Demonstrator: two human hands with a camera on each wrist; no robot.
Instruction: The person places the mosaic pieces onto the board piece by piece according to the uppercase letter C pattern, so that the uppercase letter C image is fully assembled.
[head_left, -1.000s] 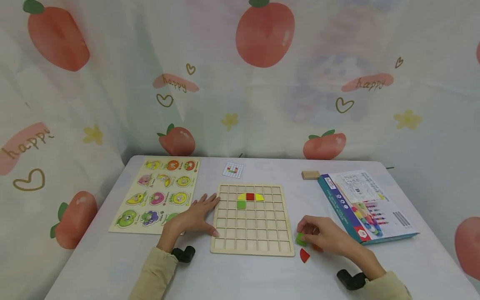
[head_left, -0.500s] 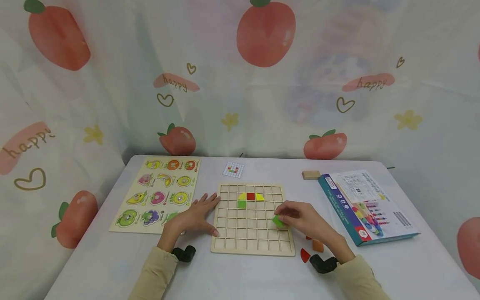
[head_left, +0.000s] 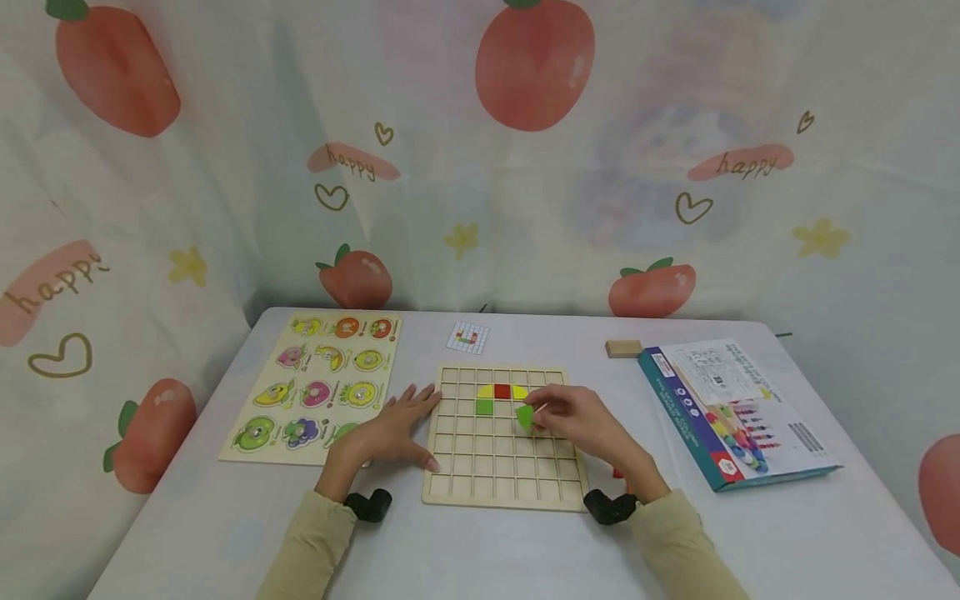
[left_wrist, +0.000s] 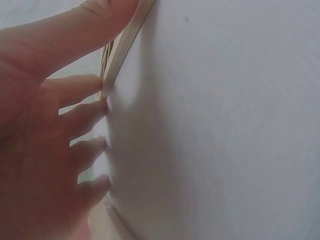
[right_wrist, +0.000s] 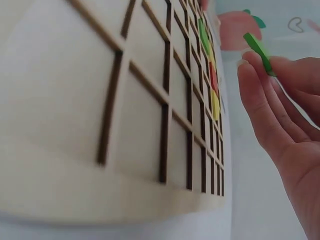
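Observation:
My right hand (head_left: 581, 421) pinches a small green piece (head_left: 524, 417) between thumb and fingertips, over the right half of a wooden grid board (head_left: 495, 496). In the right wrist view the green piece (right_wrist: 259, 52) is held tilted, its thin edge showing. A green square (head_left: 485, 407) sits in the board, below a row of a yellow piece (head_left: 486, 390), a red square (head_left: 502, 391) and a second yellow piece (head_left: 518, 392). My left hand (head_left: 390, 429), fingers spread, rests at the board's left edge; in the left wrist view its fingertips (left_wrist: 102, 107) are right at that edge.
A fruit puzzle board (head_left: 300, 377) lies left, partly behind my left hand. Beyond the grid board is a small pattern card (head_left: 468, 337). A wooden block (head_left: 623, 349) and a flat box (head_left: 738, 417) lie right. A red piece (head_left: 617, 473) shows beside my right wrist, which hides other loose pieces.
My right hand has picked up the green piece from the table right of the board and carried it left and away from me, over the grid. The left hand stays in place.

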